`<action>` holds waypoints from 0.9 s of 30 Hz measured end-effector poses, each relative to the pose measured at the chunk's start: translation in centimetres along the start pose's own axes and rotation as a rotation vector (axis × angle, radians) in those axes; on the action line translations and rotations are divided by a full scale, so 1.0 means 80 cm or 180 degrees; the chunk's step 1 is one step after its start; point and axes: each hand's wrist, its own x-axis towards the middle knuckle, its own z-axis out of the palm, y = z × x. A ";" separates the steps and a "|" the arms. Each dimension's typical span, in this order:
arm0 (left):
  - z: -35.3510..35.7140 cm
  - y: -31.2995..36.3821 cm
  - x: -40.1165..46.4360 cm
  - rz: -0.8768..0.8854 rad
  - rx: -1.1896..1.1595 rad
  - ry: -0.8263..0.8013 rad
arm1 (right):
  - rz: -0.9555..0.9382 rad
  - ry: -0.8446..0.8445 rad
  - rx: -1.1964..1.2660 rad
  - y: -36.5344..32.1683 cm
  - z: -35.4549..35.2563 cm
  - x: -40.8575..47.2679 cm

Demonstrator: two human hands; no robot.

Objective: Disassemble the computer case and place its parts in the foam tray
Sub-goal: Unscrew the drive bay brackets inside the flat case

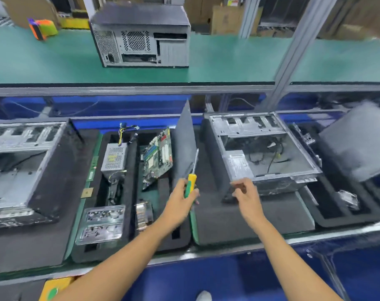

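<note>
Lying opened at two o'clock, the computer case (262, 148) runs its long axis away from the person; the right hand (243, 189), loosely curled and empty, hovers nearest. The left hand (181, 193) grips a screwdriver (192, 170) beside the foam tray (130, 213).

The open grey computer case (265, 148) lies on its side before me, loose cables inside. Left of it, the black foam tray (130, 213) holds the motherboard (157, 157) and power supply (115, 158).
</note>
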 end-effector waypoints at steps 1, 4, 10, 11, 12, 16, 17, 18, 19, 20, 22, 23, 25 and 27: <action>0.012 0.007 0.008 -0.0008 -0.0015 0.0010 | -0.0078 0.0011 0.0002 0.000 -0.010 0.011; 0.040 0.026 0.033 0.0074 0.0098 0.0056 | -0.0275 -0.0051 -0.0147 0.005 -0.035 0.043; 0.062 0.050 0.082 0.0412 0.0698 0.0260 | -0.0830 0.0398 -0.1041 0.006 -0.081 0.106; 0.062 0.053 0.091 0.0457 0.0773 0.0314 | -0.0842 0.0480 -0.1202 0.006 -0.086 0.117; 0.062 0.054 0.099 0.0478 0.0860 0.0351 | -0.0825 0.0544 -0.1411 0.005 -0.090 0.128; 0.046 0.053 0.134 0.0405 0.1459 0.0445 | -0.0643 0.0919 -0.2346 0.007 -0.097 0.167; 0.040 0.049 0.138 0.0411 0.1669 0.0502 | -0.0425 0.0964 -0.2456 0.007 -0.098 0.174; 0.033 0.045 0.142 0.0437 0.1851 0.0575 | -0.0141 0.0894 -0.2552 0.007 -0.100 0.180; 0.026 0.040 0.143 0.0468 0.1983 0.0662 | 0.0167 0.0730 -0.2642 0.008 -0.100 0.184; 0.018 0.035 0.144 0.0481 0.2062 0.0746 | 0.0459 0.0491 -0.2694 0.010 -0.098 0.187; -0.001 0.026 0.141 0.0460 0.2216 0.0922 | 0.0839 0.0009 -0.2655 0.014 -0.089 0.186; -0.011 0.021 0.140 0.0475 0.2383 0.1051 | 0.0888 -0.0104 -0.2620 0.014 -0.082 0.182; -0.032 0.009 0.137 0.0456 0.2546 0.1322 | 0.0819 -0.0069 -0.2593 0.011 -0.066 0.176; -0.053 0.002 0.136 0.0219 0.2309 0.1480 | 0.0778 -0.0026 -0.2577 0.004 -0.048 0.171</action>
